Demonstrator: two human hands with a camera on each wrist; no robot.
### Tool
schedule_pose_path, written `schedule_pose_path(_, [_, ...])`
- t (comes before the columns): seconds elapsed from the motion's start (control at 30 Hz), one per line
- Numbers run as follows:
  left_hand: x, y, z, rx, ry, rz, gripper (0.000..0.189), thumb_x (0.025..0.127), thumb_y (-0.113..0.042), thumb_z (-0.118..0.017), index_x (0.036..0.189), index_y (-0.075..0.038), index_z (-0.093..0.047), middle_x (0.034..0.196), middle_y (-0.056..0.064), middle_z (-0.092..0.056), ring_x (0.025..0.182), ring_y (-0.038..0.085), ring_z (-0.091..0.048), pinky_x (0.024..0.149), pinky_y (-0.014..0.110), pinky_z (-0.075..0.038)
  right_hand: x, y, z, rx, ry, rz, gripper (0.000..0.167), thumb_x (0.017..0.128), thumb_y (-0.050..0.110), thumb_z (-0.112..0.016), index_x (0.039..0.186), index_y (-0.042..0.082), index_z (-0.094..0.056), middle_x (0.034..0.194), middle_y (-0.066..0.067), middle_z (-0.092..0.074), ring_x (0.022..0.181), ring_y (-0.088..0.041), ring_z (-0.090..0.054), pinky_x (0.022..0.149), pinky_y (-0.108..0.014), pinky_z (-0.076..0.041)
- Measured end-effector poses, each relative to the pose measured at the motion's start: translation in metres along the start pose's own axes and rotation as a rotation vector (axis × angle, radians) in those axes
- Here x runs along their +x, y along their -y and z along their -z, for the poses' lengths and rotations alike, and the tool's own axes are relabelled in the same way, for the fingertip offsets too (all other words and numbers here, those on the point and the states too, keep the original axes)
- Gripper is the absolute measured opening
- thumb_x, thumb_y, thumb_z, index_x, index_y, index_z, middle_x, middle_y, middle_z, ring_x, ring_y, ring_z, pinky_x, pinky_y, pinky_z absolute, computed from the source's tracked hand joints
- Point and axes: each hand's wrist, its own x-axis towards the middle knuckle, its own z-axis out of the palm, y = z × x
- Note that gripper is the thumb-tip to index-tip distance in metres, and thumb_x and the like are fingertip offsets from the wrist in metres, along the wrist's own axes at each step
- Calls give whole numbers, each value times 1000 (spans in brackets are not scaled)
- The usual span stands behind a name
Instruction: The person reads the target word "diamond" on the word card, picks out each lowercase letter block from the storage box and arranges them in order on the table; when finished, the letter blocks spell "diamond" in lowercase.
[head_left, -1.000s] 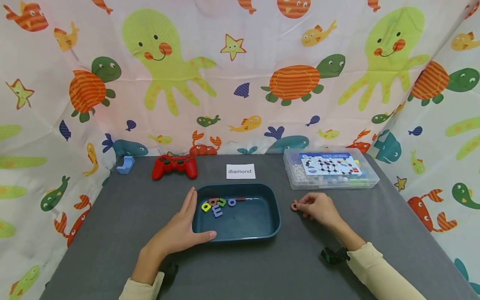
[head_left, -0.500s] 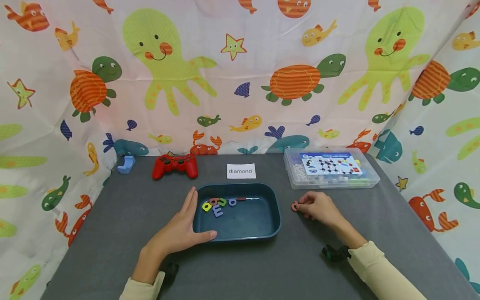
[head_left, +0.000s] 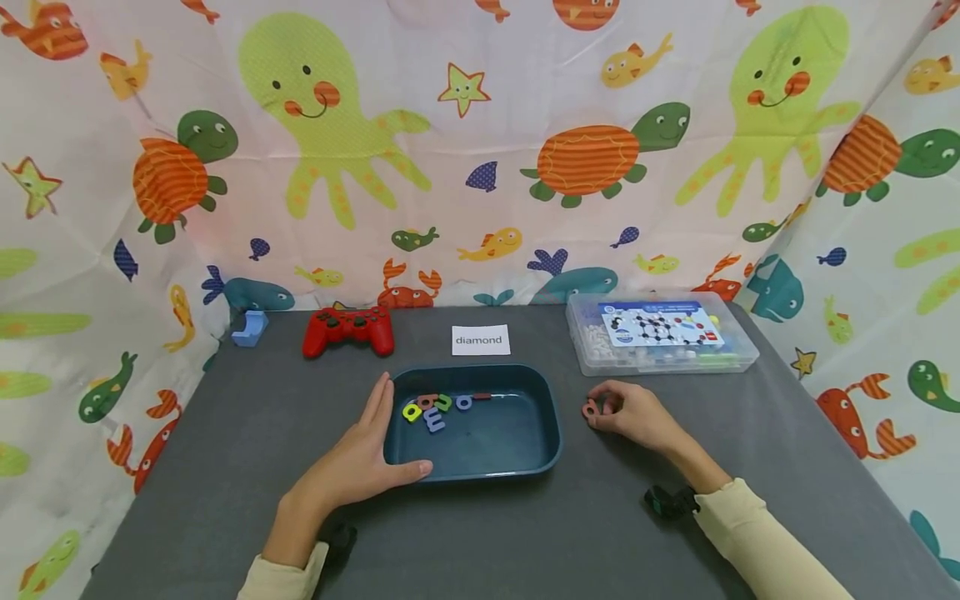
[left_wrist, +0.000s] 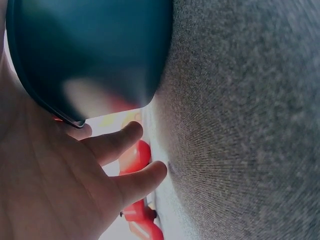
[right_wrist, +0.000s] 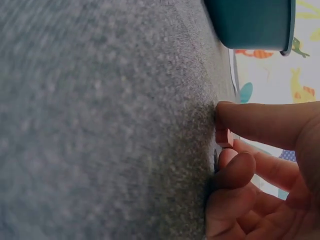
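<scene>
A dark teal tray (head_left: pixel 480 477) stands mid-table. Along its left side lies my left hand (head_left: pixel 360 458), fingers straight by the outer wall and thumb across the near rim. In the left wrist view the fingers (left_wrist: pixel 142 182) are spread beside the tray wall. Plastic letters lie in the tray: a yellow one (head_left: pixel 411 412), a brown one (head_left: pixel 427 402), a green one (head_left: pixel 443 403), a purple m (head_left: pixel 434 421) and a blue-purple one (head_left: pixel 463 403). Right of the tray, my right hand (head_left: pixel 637 414) pinches a reddish-brown letter (head_left: pixel 589 408) at the table surface; fingers partly hide it.
Behind the tray lies a white card (head_left: pixel 481 340) reading "diamond". A red game controller (head_left: pixel 348 331) and a blue block (head_left: pixel 251 329) are at the back left. A clear plastic case (head_left: pixel 663 337) occupies the back right. Patterned cloth surrounds the grey table.
My right fingers have shifted round the reddish-brown letter, the thumb now nearer its front side. The left hand, the tray and the letters in it have stayed in place.
</scene>
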Motion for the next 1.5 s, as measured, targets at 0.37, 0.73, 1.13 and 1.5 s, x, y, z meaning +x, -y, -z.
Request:
schedule_pose_path(0.37, [0, -2, 0, 3, 4, 5, 135, 85, -68, -80, 172, -16, 9, 179, 4, 15, 160, 46, -13, 115, 74, -31, 1, -2, -1, -8, -7, -18, 28, 93, 17, -84, 115, 3, -72, 77, 0, -60, 68, -17, -54, 62, -29, -43])
schedule_pose_path(0.73, [0, -1, 0, 17, -4, 2, 136, 84, -69, -80, 173, -14, 7, 179, 4, 15, 160, 46, -14, 115, 77, -29, 0, 6, 7, 71, 29, -68, 45, 99, 26, -79, 131, -3, -66, 84, -5, -64, 73, -19, -56, 63, -30, -45])
schedule_pose_path(1.13, [-1, 0, 1, 15, -5, 1, 135, 84, -70, -80, 173, -14, 6, 179, 4, 15, 160, 46, -14, 115, 77, -28, 11, 54, 39, 277, -4, 6, 49, 107, 28, -70, 146, 1, -59, 136, -18, -65, 121, -35, -64, 100, -38, -55])
schedule_pose_path(1.5, [0, 2, -1, 14, -10, -8, 134, 84, -69, -80, 173, -15, 5, 179, 3, 14, 160, 46, -14, 115, 76, -30, 40, 107, 22, 354, 32, 203, 46, 105, 23, -72, 147, 8, -62, 143, -11, -65, 132, -33, -61, 101, -35, -56])
